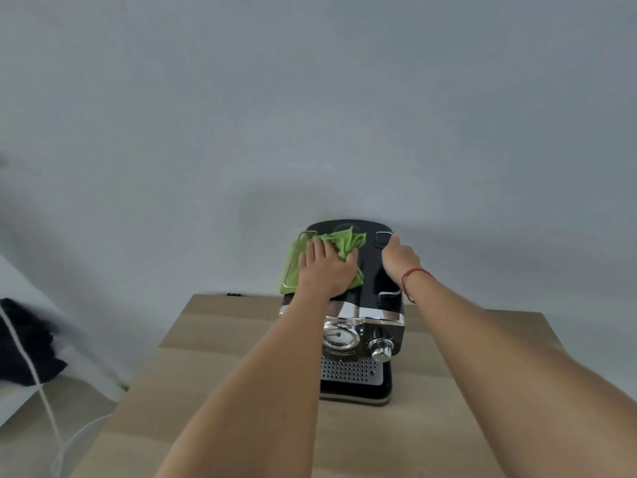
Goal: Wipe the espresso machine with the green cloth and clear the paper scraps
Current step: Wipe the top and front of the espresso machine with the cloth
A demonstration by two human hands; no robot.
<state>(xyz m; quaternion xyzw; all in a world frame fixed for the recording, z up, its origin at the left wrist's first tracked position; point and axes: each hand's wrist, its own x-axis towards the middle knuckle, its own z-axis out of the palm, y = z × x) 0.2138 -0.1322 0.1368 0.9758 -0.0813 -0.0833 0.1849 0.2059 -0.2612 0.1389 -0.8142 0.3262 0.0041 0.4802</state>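
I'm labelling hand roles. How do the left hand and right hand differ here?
The left hand lies flat with straight fingers, pressing the crumpled green cloth on top of the black and chrome espresso machine. The right hand holds no cloth and grips the machine's right edge. The right wrist wears a red string bracelet, while the left wrist is bare. Both hands rest on the machine's top.

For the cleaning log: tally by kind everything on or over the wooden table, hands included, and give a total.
Espresso machine: 1
Green cloth: 1
Hands: 2 (left hand, right hand)
Red bracelet: 1
Total: 5
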